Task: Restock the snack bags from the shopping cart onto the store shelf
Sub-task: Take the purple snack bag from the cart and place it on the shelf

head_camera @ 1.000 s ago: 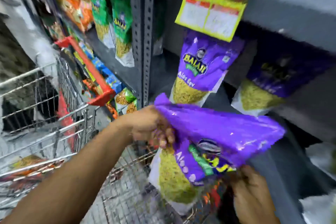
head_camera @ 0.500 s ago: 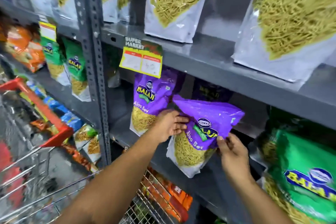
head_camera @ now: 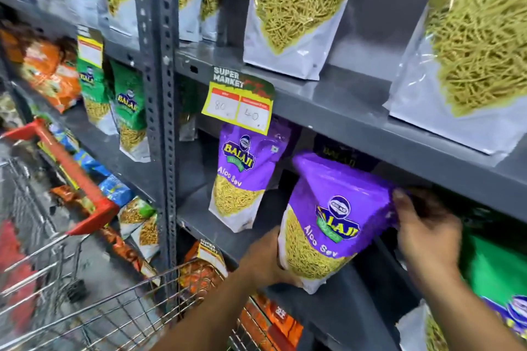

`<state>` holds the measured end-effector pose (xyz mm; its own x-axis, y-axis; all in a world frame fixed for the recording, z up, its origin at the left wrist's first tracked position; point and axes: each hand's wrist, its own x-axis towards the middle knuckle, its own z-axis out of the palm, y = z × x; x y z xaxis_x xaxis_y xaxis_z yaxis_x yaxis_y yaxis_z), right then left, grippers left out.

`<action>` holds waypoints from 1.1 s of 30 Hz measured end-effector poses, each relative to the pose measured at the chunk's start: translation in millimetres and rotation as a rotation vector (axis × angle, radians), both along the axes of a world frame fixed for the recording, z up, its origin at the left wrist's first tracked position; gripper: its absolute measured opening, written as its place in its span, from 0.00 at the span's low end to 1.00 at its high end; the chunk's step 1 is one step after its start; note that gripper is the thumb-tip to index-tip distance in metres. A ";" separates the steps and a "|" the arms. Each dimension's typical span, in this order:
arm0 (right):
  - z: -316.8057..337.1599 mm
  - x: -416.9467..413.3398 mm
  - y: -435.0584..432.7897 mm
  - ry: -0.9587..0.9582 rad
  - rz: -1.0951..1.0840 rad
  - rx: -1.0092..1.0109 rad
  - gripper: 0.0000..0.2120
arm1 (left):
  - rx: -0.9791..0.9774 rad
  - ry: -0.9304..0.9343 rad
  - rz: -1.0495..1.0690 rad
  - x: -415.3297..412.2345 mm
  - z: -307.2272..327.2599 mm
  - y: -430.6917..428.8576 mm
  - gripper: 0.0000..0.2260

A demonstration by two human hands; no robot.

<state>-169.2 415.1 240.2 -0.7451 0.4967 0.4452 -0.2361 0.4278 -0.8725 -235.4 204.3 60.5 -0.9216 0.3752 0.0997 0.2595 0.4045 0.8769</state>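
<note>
A purple Aloo Sev snack bag (head_camera: 333, 222) stands tilted at the front of the grey middle shelf (head_camera: 356, 293). My left hand (head_camera: 265, 259) grips its lower left side and bottom. My right hand (head_camera: 427, 228) pinches its upper right corner under the shelf above. Another purple Aloo Sev bag (head_camera: 242, 174) stands upright to its left, apart from it. The wire shopping cart (head_camera: 85, 308) with a red handle is at the lower left; its contents are blurred.
A yellow price tag (head_camera: 239, 105) hangs from the upper shelf edge (head_camera: 370, 122). Large Aloo Sev bags (head_camera: 296, 8) stand above. Green bags (head_camera: 128, 111) sit left of the perforated steel upright (head_camera: 159, 122), and a green bag (head_camera: 502, 288) at right. Orange packs (head_camera: 271, 322) lie below.
The bag has gone from beside the cart up onto the middle shelf. My left hand slid from its top to its lower side; my right hand moved from its bottom to its upper right corner.
</note>
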 end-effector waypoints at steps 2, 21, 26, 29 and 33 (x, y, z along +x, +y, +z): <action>0.5 4.5 -6.9 0.015 -0.142 0.165 0.21 | -0.038 -0.027 0.025 -2.4 -5.9 0.1 0.51; 65.5 -10.2 -52.8 -0.476 -0.031 1.122 0.24 | -0.037 -0.026 0.071 -0.4 2.9 1.9 0.50; 57.1 3.5 -6.0 -0.508 -0.112 1.062 0.40 | 0.020 -0.023 0.076 -2.9 -4.1 5.3 0.48; 57.8 11.6 -13.5 -0.505 -0.149 0.981 0.35 | 0.067 0.003 0.077 1.0 0.0 5.4 0.46; 66.7 37.3 -21.9 -0.535 -0.141 0.956 0.24 | 0.121 0.138 0.153 8.9 1.7 -1.8 0.53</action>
